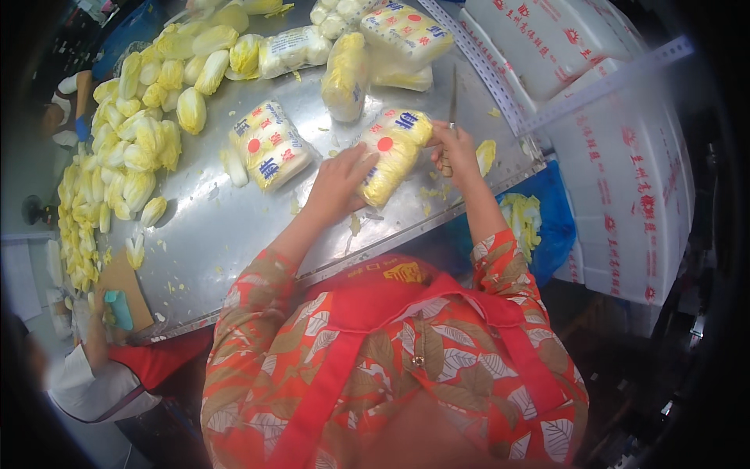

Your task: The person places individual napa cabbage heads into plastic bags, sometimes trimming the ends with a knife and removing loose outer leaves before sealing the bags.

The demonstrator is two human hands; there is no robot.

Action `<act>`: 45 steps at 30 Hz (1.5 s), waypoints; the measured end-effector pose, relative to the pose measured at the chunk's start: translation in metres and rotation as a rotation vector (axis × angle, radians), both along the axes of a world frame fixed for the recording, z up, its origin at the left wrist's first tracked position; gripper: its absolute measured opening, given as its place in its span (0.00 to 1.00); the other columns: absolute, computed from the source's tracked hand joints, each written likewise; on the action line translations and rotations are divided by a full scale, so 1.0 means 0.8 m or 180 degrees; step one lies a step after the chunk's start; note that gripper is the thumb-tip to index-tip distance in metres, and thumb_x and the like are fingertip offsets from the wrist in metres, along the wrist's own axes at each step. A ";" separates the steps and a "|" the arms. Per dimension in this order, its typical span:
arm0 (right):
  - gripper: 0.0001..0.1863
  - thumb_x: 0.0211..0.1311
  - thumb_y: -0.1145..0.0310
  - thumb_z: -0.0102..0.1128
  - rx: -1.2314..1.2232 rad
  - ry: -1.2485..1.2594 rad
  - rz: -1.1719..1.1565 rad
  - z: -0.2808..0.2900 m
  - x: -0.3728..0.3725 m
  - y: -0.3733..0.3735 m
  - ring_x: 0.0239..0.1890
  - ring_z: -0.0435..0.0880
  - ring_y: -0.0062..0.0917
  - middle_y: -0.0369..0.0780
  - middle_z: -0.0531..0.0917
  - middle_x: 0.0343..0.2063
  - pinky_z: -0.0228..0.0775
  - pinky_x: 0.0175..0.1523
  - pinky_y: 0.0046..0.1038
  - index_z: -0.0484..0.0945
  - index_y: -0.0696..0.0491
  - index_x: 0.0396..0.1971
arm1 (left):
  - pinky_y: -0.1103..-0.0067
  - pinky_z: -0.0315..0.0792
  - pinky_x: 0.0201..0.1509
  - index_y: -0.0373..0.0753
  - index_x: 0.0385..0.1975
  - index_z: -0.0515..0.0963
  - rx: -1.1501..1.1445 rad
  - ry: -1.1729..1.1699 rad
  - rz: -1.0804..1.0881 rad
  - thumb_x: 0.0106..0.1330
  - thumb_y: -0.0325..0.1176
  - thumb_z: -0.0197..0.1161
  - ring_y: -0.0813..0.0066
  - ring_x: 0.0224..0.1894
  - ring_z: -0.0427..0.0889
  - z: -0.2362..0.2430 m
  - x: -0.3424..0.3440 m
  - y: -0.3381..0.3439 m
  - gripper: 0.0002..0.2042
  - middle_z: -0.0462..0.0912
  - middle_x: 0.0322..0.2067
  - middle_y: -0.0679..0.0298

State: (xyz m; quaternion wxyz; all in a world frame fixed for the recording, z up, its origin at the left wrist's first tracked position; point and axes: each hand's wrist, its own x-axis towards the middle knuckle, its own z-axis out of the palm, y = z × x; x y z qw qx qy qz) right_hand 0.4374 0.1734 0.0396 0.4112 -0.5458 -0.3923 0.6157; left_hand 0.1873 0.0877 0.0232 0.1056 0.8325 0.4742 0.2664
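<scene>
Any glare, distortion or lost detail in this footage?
Head view: pale reflections on the metal table, and small highlights on the plastic of the held wrapped package; head view, right side: the white boxes bow with the fisheye; head view, rim: the corners go black, hiding detail.

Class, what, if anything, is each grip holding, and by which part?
The left grip holds a plastic-wrapped cabbage packet by its left side. The right grip, beside the packet's upper right corner, holds a knife by its handle.
</scene>
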 end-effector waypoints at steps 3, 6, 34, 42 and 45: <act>0.25 0.60 0.65 0.55 0.0067 0.0171 0.0014 0.001 -0.006 -0.005 0.17 0.73 0.18 0.46 0.80 0.36 0.63 0.17 0.19 0.66 0.59 0.56 | 0.66 0.67 0.54 0.46 0.58 0.68 -0.0315 -0.0466 -0.0296 0.44 0.36 0.73 0.56 0.56 0.70 0.031 -0.004 -0.019 0.35 0.70 0.55 0.54; 0.27 0.60 0.64 0.56 0.0141 0.0733 -0.0170 -0.017 -0.004 -0.009 0.18 0.74 0.18 0.48 0.80 0.41 0.64 0.17 0.19 0.65 0.59 0.58 | 0.71 0.71 0.52 0.43 0.53 0.74 -0.1717 -0.0786 -0.0026 0.49 0.42 0.70 0.57 0.48 0.77 0.068 -0.007 0.009 0.29 0.78 0.47 0.57; 0.17 0.62 0.69 0.50 -0.0186 0.0351 0.0552 -0.059 0.024 -0.104 0.12 0.68 0.14 0.35 0.74 0.18 0.58 0.14 0.16 0.70 0.58 0.50 | 0.73 0.73 0.53 0.37 0.59 0.59 -0.2895 -0.4733 0.1400 0.55 0.27 0.67 0.70 0.50 0.75 -0.069 0.003 -0.040 0.32 0.73 0.50 0.59; 0.09 0.62 0.66 0.52 0.0241 -0.0035 0.1969 0.022 -0.028 -0.059 0.13 0.67 0.13 0.33 0.73 0.17 0.57 0.16 0.17 0.70 0.55 0.37 | 0.76 0.78 0.43 0.36 0.55 0.64 -0.1273 -0.5094 0.2446 0.52 0.24 0.67 0.72 0.40 0.80 0.026 -0.008 -0.093 0.28 0.78 0.41 0.60; 0.12 0.63 0.62 0.55 0.0733 -0.0092 0.2595 0.037 -0.067 -0.066 0.14 0.69 0.12 0.32 0.73 0.16 0.60 0.20 0.18 0.71 0.56 0.36 | 0.77 0.77 0.44 0.34 0.54 0.63 -0.0547 -0.4958 0.2669 0.53 0.26 0.66 0.73 0.40 0.79 0.056 -0.034 -0.103 0.28 0.76 0.42 0.59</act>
